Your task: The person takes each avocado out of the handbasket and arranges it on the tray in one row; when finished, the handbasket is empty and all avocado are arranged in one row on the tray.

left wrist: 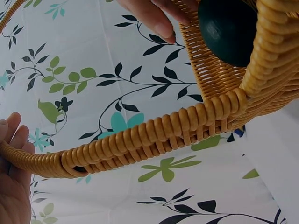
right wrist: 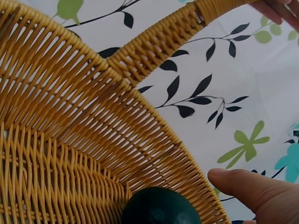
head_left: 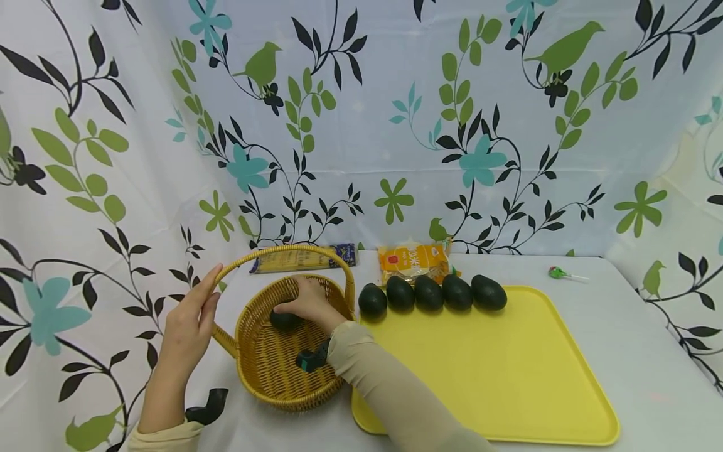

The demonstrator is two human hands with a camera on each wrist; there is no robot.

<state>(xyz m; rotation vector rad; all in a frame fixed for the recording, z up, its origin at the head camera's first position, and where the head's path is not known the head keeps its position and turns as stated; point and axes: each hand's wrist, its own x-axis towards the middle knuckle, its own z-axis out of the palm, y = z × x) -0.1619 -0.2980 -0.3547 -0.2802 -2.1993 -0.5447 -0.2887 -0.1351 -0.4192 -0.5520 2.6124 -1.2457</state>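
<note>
A brown wicker basket stands tilted towards the viewer. My left hand holds its arched handle at the left, with thumb and fingers round it. Inside, near the far wall, lies one dark green avocado. Over that avocado reaches my right hand. In the right wrist view, the thumb stands apart from the avocado, and the left wrist view shows fingertips beside it with a gap. Several more avocados line the far edge of a yellow tray.
Behind the basket lies a pack of noodles or pasta. An orange food packet sits behind the avocado row. A green-topped lollipop lies at the back right of the white table. Leaf-patterned cloth hangs around the table.
</note>
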